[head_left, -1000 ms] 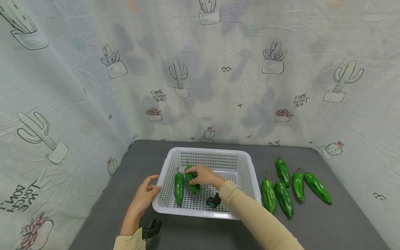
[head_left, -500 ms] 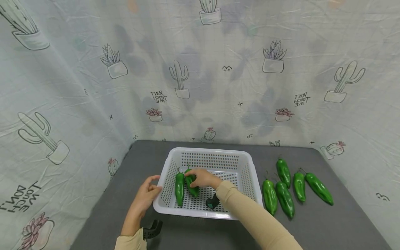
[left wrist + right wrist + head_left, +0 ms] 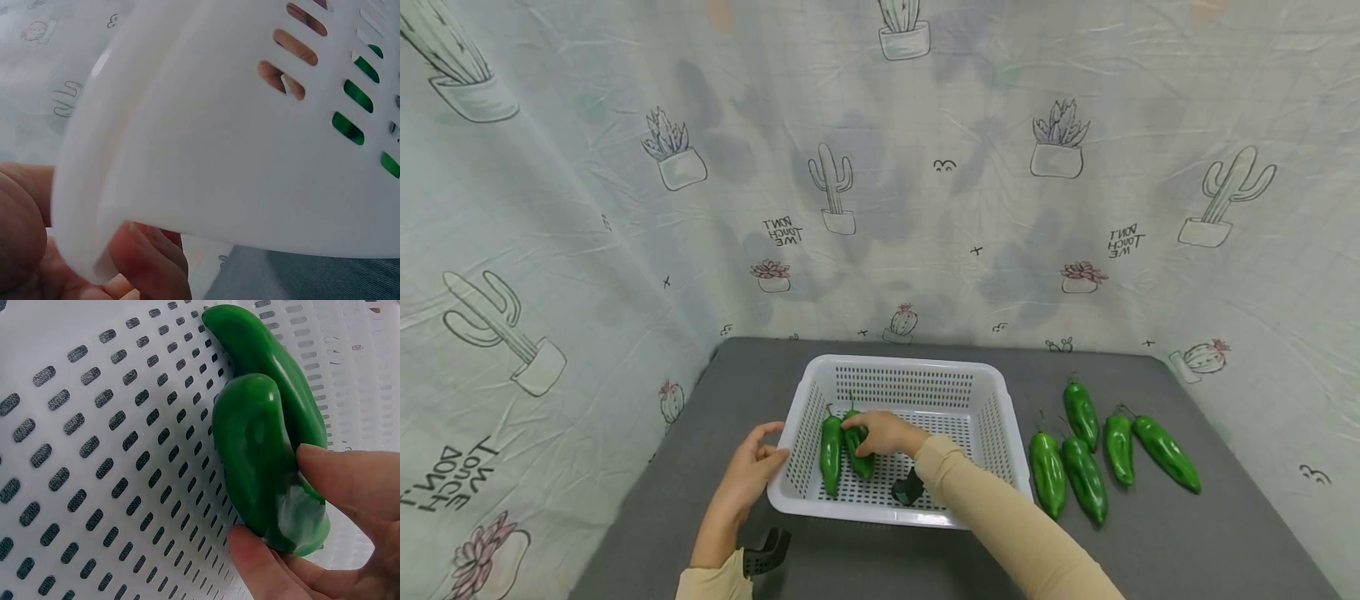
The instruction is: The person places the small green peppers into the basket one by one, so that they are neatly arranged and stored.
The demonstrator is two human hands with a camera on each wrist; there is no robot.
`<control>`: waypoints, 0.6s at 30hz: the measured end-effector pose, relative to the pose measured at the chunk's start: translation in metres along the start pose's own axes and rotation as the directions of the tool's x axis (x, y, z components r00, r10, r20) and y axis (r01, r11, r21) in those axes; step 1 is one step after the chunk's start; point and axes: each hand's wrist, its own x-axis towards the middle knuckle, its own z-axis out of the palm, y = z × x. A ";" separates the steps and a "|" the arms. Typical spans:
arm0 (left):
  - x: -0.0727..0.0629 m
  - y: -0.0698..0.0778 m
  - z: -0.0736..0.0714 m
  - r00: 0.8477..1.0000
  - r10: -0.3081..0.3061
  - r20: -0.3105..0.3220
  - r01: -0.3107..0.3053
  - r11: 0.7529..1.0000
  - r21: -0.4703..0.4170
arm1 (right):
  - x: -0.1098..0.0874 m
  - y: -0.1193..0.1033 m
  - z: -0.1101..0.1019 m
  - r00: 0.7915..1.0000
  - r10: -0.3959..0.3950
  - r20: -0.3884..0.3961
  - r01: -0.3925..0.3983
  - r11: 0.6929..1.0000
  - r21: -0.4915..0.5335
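The held pepper (image 3: 862, 466) lies stem away—tip near.

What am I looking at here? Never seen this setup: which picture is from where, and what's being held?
No robot here, just a person's left hand and right hand, both bare. The wide picture is shot from the head, looking forward and down; the two close-ups are shot from each wrist. The left hand grips a white basket at its left edge. Inside it, the right hand pinches a green pepper, beside a second pepper. Five more green peppers lie on the grey table, right of the basket.
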 end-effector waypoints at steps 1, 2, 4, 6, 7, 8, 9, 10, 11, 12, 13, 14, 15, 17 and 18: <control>0.000 0.000 0.000 1.000 0.000 0.000 0.000 1.000 -0.001 | 0.000 0.000 0.000 1.000 -0.003 0.000 0.003 1.000 -0.008; 0.000 0.000 0.000 1.000 0.000 0.000 0.000 1.000 -0.001 | 0.000 -0.001 0.000 1.000 -0.005 0.001 0.005 1.000 -0.012; 0.000 0.000 0.000 1.000 -0.002 -0.002 0.002 1.000 -0.002 | -0.001 -0.001 0.000 1.000 -0.004 0.003 0.004 1.000 -0.016; -0.001 0.001 0.000 1.000 -0.007 -0.006 0.007 1.000 -0.008 | -0.002 -0.002 0.000 1.000 -0.003 0.004 0.003 1.000 -0.013; -0.001 0.001 0.000 1.000 -0.006 -0.006 0.006 1.000 -0.009 | -0.002 -0.002 0.000 1.000 -0.002 0.005 0.002 1.000 -0.011; 0.000 0.001 0.000 1.000 -0.006 -0.006 0.006 1.000 -0.011 | -0.002 -0.002 0.000 1.000 0.000 0.008 0.000 1.000 -0.008; -0.001 0.001 -0.001 1.000 -0.009 -0.007 0.009 1.000 -0.013 | -0.002 -0.002 0.000 1.000 -0.001 0.010 0.001 1.000 -0.010; -0.001 0.001 -0.001 1.000 -0.009 -0.007 0.009 1.000 -0.013 | -0.002 -0.002 0.000 1.000 -0.003 0.013 0.003 1.000 -0.012; -0.001 0.001 -0.001 1.000 -0.007 -0.005 0.007 1.000 -0.012 | -0.002 -0.002 0.000 1.000 -0.005 0.016 0.006 1.000 -0.015; 0.000 0.001 0.000 1.000 -0.004 -0.003 0.004 1.000 -0.011 | -0.002 -0.002 0.000 1.000 -0.008 0.019 0.008 1.000 -0.016; 0.000 0.001 0.000 1.000 -0.005 -0.002 0.005 1.000 -0.012 | -0.002 -0.002 0.000 1.000 -0.008 0.023 0.008 1.000 -0.014; 0.000 0.000 0.000 1.000 -0.004 -0.001 0.004 1.000 -0.011 | -0.002 -0.002 0.000 1.000 -0.008 0.026 0.008 1.000 -0.012; 0.000 0.000 0.000 1.000 -0.003 0.001 0.003 1.000 -0.009 | -0.002 -0.002 0.000 1.000 -0.008 0.028 0.008 1.000 -0.010; 0.000 -0.001 0.000 1.000 -0.005 0.002 0.005 1.000 -0.010 | -0.002 -0.001 0.000 1.000 -0.003 0.030 0.003 1.000 -0.001; 0.001 -0.001 0.000 1.000 -0.006 0.001 0.006 1.000 -0.011 | -0.002 -0.001 0.000 1.000 -0.001 0.030 0.001 1.000 0.003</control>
